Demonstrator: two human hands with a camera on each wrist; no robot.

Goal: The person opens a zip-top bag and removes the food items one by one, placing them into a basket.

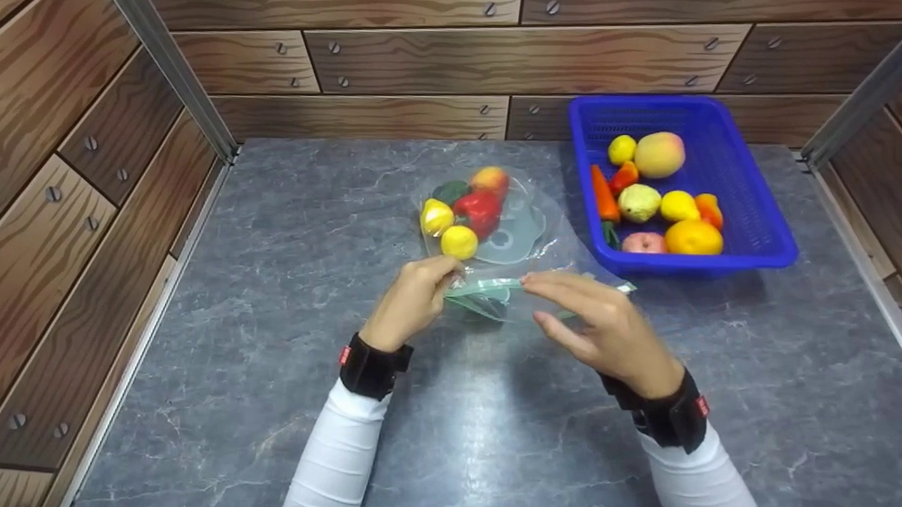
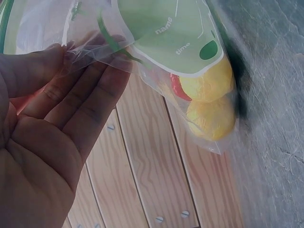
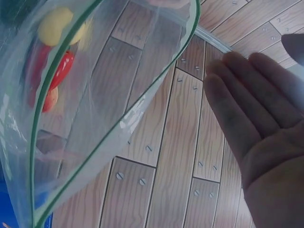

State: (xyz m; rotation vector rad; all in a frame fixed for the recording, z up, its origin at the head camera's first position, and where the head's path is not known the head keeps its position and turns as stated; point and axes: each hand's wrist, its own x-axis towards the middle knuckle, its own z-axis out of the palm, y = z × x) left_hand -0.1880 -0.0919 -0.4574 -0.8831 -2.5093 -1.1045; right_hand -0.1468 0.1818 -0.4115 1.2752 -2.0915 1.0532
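Observation:
A clear zip bag (image 1: 519,226) lies on the grey marble table (image 1: 254,292), its green-edged mouth lifted toward me. Inside it are yellow lemons (image 1: 459,241), a red pepper (image 1: 479,208) and a peach. My left hand (image 1: 439,272) pinches the left end of the bag's mouth between thumb and fingers (image 2: 71,61). In the left wrist view the bag (image 2: 161,28) shows a green label and a lemon (image 2: 209,118). My right hand (image 1: 569,295) has straight fingers (image 3: 251,104), their tips touching the mouth's rim. In the right wrist view the bag (image 3: 95,95) gapes open beside that hand.
A blue basket (image 1: 751,241) stands at the back right, just right of the bag, with an orange (image 1: 693,237), a carrot (image 1: 603,193) and several other fruits. Wood-panel walls (image 1: 428,50) with metal corner posts close the table on three sides.

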